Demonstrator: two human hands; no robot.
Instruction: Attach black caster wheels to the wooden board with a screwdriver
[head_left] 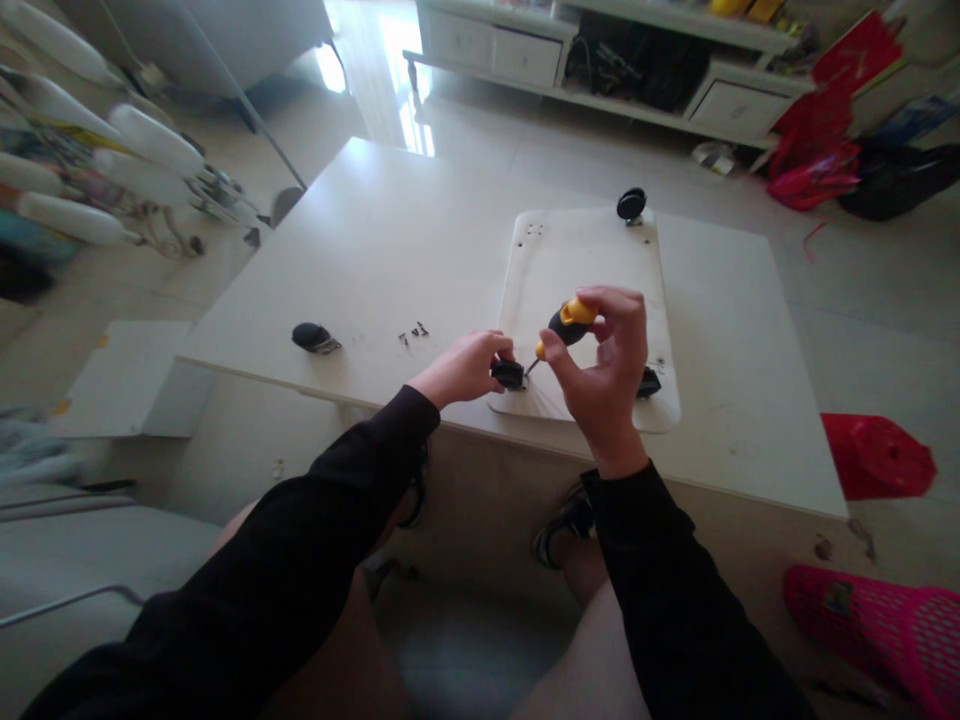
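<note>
My left hand [472, 365] grips a black caster wheel [508, 376] at the near left corner of a white board [592, 255]. In my right hand [611, 360] is a yellow and black screwdriver [571, 322], its tip down at that caster's metal plate. Two more casters sit on the board: one at the far right corner [631, 206], and one at the near right [648, 383], partly behind my right hand. The far left corner shows bare screw holes [535, 230]. A loose caster [315, 338] lies on the table to the left, with several small screws [415, 332] beside it.
The board rests on a white table [360, 240], overhanging its near edge slightly. A pink mesh basket [885, 630] and a red plastic stool [877, 457] stand on the floor at right. At left are a white box [124, 375] and a rack; a white cabinet [525, 60] stands behind.
</note>
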